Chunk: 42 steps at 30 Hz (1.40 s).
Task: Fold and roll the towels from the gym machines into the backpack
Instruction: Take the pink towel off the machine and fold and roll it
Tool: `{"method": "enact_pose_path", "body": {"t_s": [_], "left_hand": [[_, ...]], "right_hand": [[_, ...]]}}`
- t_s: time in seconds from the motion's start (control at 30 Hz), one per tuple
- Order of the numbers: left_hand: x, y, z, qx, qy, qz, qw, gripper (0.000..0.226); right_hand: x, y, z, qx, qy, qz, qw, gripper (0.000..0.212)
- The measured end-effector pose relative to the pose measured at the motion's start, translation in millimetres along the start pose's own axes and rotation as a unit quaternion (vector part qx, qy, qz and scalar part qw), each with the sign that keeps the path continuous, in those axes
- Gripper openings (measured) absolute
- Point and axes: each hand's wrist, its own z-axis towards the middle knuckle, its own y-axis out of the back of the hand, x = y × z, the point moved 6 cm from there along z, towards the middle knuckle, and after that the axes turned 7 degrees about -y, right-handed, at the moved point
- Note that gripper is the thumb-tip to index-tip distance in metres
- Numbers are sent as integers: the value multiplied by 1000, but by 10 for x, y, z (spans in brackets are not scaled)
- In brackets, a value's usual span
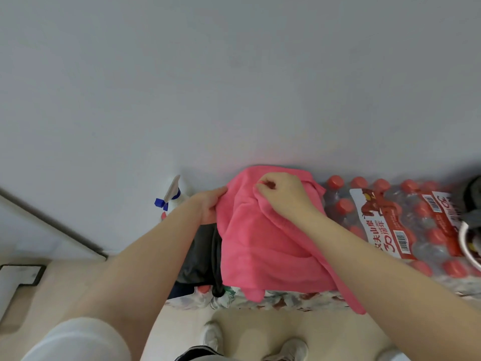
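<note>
A pink towel [263, 246] lies spread over a stack of shrink-wrapped bottle packs against the wall, its lower edge hanging over the front. My left hand [209, 204] grips the towel's left edge near the top. My right hand [282, 195] pinches a fold of the towel near its upper middle. A dark backpack [200, 254] sits partly under the towel's left side, mostly hidden by the cloth and my left forearm.
Packs of red-capped water bottles [406, 222] extend to the right. A spray bottle [173, 195] with a blue nozzle stands left of the towel by the wall. A dark object and a bowl rim [466, 246] sit at the right edge. My shoes [212, 337] stand on the floor below.
</note>
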Motion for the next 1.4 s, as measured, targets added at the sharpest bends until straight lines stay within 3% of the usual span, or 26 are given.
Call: {"method": "enact_pose_path", "body": {"t_s": [0.1, 0.2, 0.33, 0.43, 0.5, 0.6, 0.77, 0.9, 1.13, 1.3, 1.4], "left_hand": [[-164, 20, -83, -39, -35, -45, 998, 33], [-393, 67, -209, -93, -162, -35, 982, 25], [-669, -216, -702, -54, -364, 82, 926, 6], [-732, -464, -967, -10, -434, 177, 883, 10], [-718, -510, -1009, -8, -445, 201, 873, 14], [-651, -500, -1035, 11, -426, 159, 890, 13], [-589, -550, -1085, 42, -402, 141, 904, 18], [-559, -541, -1081, 28, -386, 109, 916, 18], [-452, -616, -1184, 97, -338, 64, 934, 40], [-410, -731, -1427, 145, -391, 121, 901, 18], [-438, -757, -1545, 115, -435, 185, 874, 7]], "right_hand": [[43, 96, -14, -1, -2, 26, 1000, 14], [120, 206, -57, 9, -21, 145, 989, 19], [318, 300, -191, 81, -28, 293, 952, 25], [443, 312, -297, 171, 7, 243, 955, 26], [438, 345, -325, 180, 22, 217, 959, 25], [403, 411, -325, 141, 37, 215, 966, 20], [395, 451, -292, -46, 144, 58, 987, 10], [503, 446, -342, -61, 185, 104, 975, 13], [481, 497, -374, -139, 140, 157, 968, 21], [480, 606, -475, -138, 117, 168, 969, 25], [415, 683, -595, -128, 112, 201, 965, 24]]}}
